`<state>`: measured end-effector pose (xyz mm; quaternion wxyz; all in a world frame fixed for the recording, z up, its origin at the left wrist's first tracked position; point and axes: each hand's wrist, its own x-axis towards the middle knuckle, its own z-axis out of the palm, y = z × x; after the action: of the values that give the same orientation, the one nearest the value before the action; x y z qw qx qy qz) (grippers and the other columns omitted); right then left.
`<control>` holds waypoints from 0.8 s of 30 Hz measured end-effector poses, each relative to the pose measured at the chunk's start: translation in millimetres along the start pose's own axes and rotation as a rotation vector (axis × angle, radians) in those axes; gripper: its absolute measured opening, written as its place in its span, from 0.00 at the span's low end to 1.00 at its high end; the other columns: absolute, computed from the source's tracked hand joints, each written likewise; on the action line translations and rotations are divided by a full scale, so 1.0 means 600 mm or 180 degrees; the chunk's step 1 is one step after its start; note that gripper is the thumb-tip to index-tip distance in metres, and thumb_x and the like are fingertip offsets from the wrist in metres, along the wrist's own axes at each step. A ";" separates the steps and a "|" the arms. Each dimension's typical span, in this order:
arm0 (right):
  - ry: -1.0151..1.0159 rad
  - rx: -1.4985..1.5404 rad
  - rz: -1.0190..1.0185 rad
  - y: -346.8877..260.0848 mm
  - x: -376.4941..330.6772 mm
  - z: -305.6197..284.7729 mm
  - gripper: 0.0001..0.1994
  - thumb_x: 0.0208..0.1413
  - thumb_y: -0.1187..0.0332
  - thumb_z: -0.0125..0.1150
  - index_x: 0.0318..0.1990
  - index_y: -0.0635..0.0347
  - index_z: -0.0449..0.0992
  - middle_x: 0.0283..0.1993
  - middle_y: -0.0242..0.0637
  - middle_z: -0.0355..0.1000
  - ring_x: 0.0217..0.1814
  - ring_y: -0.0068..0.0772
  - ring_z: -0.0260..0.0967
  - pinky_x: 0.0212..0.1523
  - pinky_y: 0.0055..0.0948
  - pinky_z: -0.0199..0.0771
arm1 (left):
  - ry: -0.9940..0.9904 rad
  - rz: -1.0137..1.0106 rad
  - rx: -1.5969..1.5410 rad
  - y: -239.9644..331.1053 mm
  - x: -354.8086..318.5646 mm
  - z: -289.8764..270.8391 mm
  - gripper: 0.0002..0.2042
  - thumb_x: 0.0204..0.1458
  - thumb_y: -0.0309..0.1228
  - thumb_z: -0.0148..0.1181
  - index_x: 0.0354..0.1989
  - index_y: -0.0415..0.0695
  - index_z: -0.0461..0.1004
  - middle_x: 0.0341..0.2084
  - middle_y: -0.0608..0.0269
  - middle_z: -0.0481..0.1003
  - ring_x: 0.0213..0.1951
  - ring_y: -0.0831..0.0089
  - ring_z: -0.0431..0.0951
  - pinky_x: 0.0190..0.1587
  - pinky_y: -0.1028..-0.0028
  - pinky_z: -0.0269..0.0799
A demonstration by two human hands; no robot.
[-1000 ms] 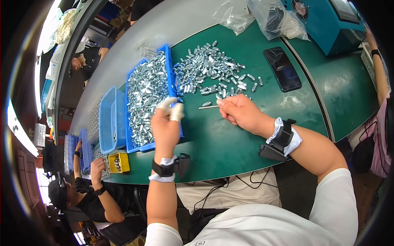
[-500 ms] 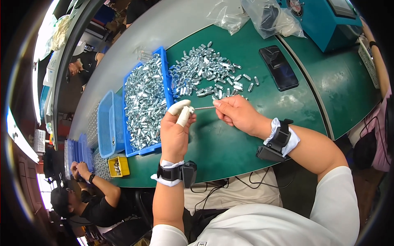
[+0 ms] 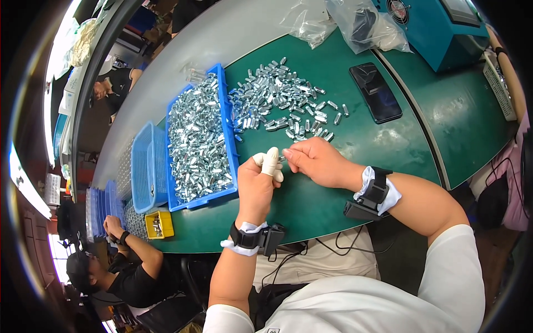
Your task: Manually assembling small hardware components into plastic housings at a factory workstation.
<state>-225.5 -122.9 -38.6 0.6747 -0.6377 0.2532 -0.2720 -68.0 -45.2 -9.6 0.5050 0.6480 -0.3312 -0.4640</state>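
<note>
My left hand [image 3: 257,191], with white finger cots on its fingertips, is closed in a pinch just right of the blue tray. What it grips is hidden behind those fingers. My right hand [image 3: 325,165] pinches a thin metal rod [image 3: 282,159], of which only a short bit shows between the two hands. The fingertips of both hands almost meet above the green mat. Beyond them lies a loose pile of shiny hexagonal metal sleeves [image 3: 280,91], its nearest pieces close to my right hand.
The blue tray [image 3: 227,133] is heaped with similar sleeves. Left of it stand a light-blue basket [image 3: 137,172] and a small yellow bin [image 3: 170,223]. A black phone [image 3: 377,93], plastic bags [image 3: 355,28] and a teal machine [image 3: 438,44] lie farther right. A co-worker [image 3: 133,266] sits at left.
My left hand has moved right and slightly nearer to me, meeting my right hand. The rod, plainly visible between the hands before, is now mostly covered. My right hand has dipped slightly.
</note>
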 end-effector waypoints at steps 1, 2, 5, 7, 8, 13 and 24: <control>-0.0007 -0.0040 -0.0003 -0.001 -0.002 -0.001 0.21 0.65 0.59 0.49 0.19 0.59 0.70 0.15 0.23 0.59 0.17 0.16 0.51 0.19 0.23 0.53 | -0.0008 -0.0005 0.0004 -0.005 0.000 0.002 0.06 0.57 0.29 0.60 0.31 0.41 0.74 0.22 0.67 0.75 0.22 0.81 0.72 0.27 0.83 0.65; 0.0001 -0.0036 0.0001 0.001 -0.001 -0.003 0.21 0.65 0.59 0.49 0.19 0.59 0.70 0.15 0.23 0.59 0.17 0.16 0.51 0.19 0.23 0.53 | -0.0057 0.0224 0.0050 -0.013 0.001 0.002 0.06 0.57 0.29 0.61 0.29 0.41 0.74 0.22 0.67 0.74 0.22 0.82 0.71 0.27 0.83 0.65; -0.0345 0.0630 0.0165 0.007 0.005 -0.009 0.21 0.64 0.60 0.50 0.19 0.60 0.70 0.14 0.23 0.59 0.17 0.16 0.51 0.19 0.23 0.52 | -0.0151 0.0683 0.0138 -0.024 0.002 0.003 0.08 0.56 0.30 0.62 0.27 0.41 0.73 0.21 0.68 0.74 0.22 0.84 0.70 0.27 0.83 0.64; -0.0341 0.0662 0.0177 0.006 0.004 -0.011 0.21 0.64 0.60 0.50 0.19 0.60 0.70 0.14 0.23 0.58 0.17 0.16 0.51 0.19 0.23 0.52 | -0.0160 0.0888 0.0273 -0.023 0.000 0.005 0.07 0.56 0.29 0.62 0.28 0.41 0.74 0.21 0.68 0.74 0.22 0.84 0.70 0.27 0.83 0.64; -0.0337 0.0693 0.0188 0.004 0.004 -0.012 0.21 0.64 0.60 0.50 0.19 0.60 0.70 0.14 0.23 0.58 0.17 0.16 0.50 0.19 0.23 0.52 | -0.0163 0.0992 0.0338 -0.023 -0.002 0.006 0.07 0.56 0.29 0.62 0.29 0.41 0.74 0.21 0.68 0.74 0.22 0.85 0.70 0.26 0.83 0.64; -0.0399 0.0516 0.0184 0.004 0.008 -0.005 0.21 0.64 0.59 0.49 0.19 0.59 0.70 0.14 0.24 0.58 0.17 0.15 0.50 0.19 0.23 0.52 | 0.0316 0.1530 0.0293 -0.016 -0.006 0.017 0.05 0.55 0.28 0.62 0.30 0.40 0.76 0.21 0.68 0.75 0.23 0.85 0.70 0.26 0.83 0.64; -0.0192 0.0190 0.0097 -0.004 0.003 -0.006 0.22 0.66 0.59 0.48 0.19 0.59 0.68 0.14 0.23 0.57 0.16 0.14 0.50 0.18 0.21 0.51 | 0.0881 0.1240 0.1178 0.017 -0.008 -0.111 0.07 0.55 0.29 0.63 0.37 0.37 0.77 0.29 0.62 0.77 0.31 0.77 0.76 0.36 0.77 0.71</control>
<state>-226.9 -126.7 -36.7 0.7048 -0.6213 0.2342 -0.2499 -6.9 -20.4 5.6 0.4981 0.7104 -0.4563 -0.1974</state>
